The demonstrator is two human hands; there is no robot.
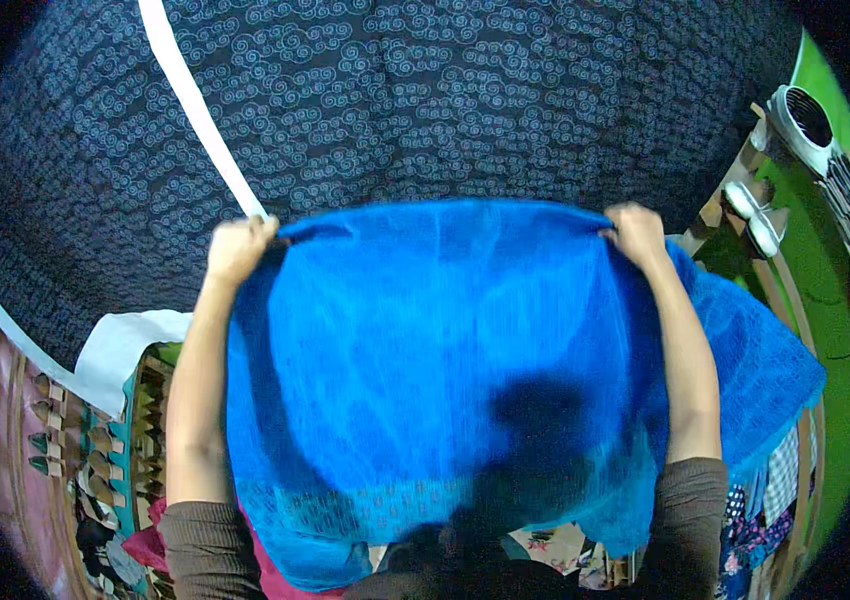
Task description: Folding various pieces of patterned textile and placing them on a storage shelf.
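A large bright blue cloth (pixel 445 340) with a paler teal patterned band along its near end hangs stretched between my hands. My left hand (pixel 241 247) grips its far left corner, fingers closed. At the far right corner my right hand (pixel 637 236) is closed on the same edge. More of the blue cloth spreads beyond my right forearm. A dark shadow falls on its lower middle. Beyond the far edge lies a dark fabric surface (pixel 445 110) with a swirl pattern. A white strip (pixel 200 115) runs across it and ends by my left hand.
A white cloth (pixel 130 355) sits left of my arm, near shelves with several shoes (pixel 100 460). Rightward, a pair of white shoes (pixel 752 218) and a round white-rimmed object (pixel 805 120) stand by a green surface (pixel 815 270). Patterned clothes (pixel 757 510) lie at the lower right.
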